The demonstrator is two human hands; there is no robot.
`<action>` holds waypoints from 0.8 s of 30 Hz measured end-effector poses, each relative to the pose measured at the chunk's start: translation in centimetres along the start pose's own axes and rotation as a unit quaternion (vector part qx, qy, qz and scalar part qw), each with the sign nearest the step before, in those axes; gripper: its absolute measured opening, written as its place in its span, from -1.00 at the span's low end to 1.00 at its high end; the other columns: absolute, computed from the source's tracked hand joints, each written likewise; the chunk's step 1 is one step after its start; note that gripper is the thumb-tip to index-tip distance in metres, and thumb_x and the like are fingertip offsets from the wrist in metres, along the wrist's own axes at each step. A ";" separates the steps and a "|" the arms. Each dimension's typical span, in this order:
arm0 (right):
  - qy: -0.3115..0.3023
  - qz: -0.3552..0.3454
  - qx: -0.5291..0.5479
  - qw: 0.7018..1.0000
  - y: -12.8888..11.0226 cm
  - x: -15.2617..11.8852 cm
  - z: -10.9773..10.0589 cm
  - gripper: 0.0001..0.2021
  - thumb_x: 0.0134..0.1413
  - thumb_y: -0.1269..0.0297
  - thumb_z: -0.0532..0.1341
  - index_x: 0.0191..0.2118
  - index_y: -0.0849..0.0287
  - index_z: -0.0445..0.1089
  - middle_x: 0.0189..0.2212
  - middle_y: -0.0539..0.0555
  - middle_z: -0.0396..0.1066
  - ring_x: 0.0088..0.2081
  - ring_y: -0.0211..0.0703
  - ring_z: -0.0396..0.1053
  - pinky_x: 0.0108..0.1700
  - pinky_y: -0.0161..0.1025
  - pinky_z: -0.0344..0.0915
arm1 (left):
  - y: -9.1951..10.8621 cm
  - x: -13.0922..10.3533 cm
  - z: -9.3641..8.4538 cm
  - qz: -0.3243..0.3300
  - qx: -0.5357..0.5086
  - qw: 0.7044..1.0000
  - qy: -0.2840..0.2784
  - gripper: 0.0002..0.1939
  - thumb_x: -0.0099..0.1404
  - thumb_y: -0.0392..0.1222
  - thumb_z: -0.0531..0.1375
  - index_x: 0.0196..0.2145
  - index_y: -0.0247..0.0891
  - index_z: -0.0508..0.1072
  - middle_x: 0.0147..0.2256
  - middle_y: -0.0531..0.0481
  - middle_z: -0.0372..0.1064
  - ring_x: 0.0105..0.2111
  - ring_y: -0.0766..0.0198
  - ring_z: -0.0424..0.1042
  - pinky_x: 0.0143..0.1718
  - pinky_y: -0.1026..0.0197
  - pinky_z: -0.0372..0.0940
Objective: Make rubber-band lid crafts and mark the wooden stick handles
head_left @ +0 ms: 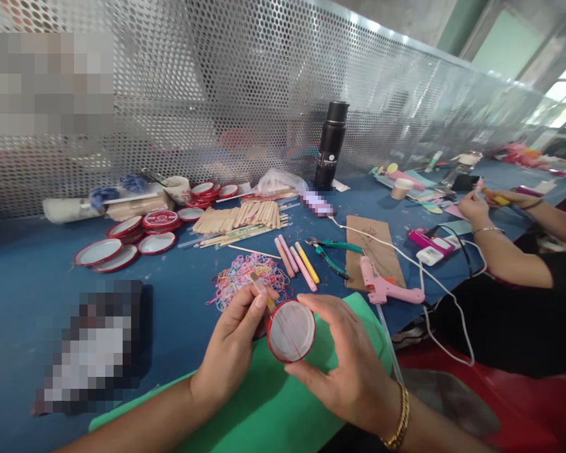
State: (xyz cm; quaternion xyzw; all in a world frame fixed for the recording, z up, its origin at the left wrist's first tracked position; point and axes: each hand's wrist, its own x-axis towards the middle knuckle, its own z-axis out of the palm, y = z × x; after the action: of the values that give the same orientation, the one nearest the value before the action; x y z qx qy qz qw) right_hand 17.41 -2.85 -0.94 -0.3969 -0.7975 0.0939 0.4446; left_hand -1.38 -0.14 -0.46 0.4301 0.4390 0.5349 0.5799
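My right hand [353,358] grips a round red-rimmed jar lid [292,330] by its edge, thumb below and fingers above, with its whitish inner face towards me. Pinched in my left hand [236,340] is a slim flat stick-like piece [259,284] with a brownish tip and some yellow lower down; its exact kind is unclear. Its lower end meets or passes beside the lid's left edge. Both hands are above a green sheet [236,418]. Just beyond them lies a pile of coloured rubber bands [249,274], beside several pink and yellow marker pens [307,263].
Pliers [332,251] and a pink glue gun [382,283] rest near brown cardboard [372,242]. Wooden sticks [240,217], more lids [99,251] and a black bottle [331,145] stand towards the mesh screen [264,94]. Another person's hand [474,204] works at right; a white cable [382,242] crosses the table.
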 end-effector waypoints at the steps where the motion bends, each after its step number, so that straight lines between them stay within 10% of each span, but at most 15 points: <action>1: 0.000 0.001 0.000 1.000 0.0 0.0 0.0 -0.34 0.16 0.20 0.34 0.29 0.19 0.11 0.12 0.27 0.41 0.16 0.10 0.39 0.17 0.10 0.42 | 0.0 0.0 0.0 0.001 0.002 1.000 -0.001 -0.71 0.31 0.10 0.30 -0.24 -0.18 0.55 -0.39 0.05 0.37 -0.44 0.32 0.25 -0.39 0.33 0.25; 24: -0.023 -0.004 0.016 1.000 -0.1 0.0 0.5 -0.33 0.16 0.29 0.32 0.32 0.15 0.07 0.15 0.28 0.40 0.19 0.13 0.38 0.20 0.16 0.41 | 0.1 0.1 0.0 0.024 0.022 0.999 -0.002 -0.74 0.32 0.06 0.29 -0.26 -0.19 0.56 -0.32 0.01 0.43 -0.34 0.26 0.33 -0.28 0.30 0.29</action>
State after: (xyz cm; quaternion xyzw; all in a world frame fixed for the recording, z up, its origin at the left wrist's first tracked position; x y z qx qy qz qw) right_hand 16.99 -2.85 -1.19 -0.3843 -0.8074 0.1140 0.4329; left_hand -1.42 -0.01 -0.36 0.4542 0.4391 0.5378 0.5583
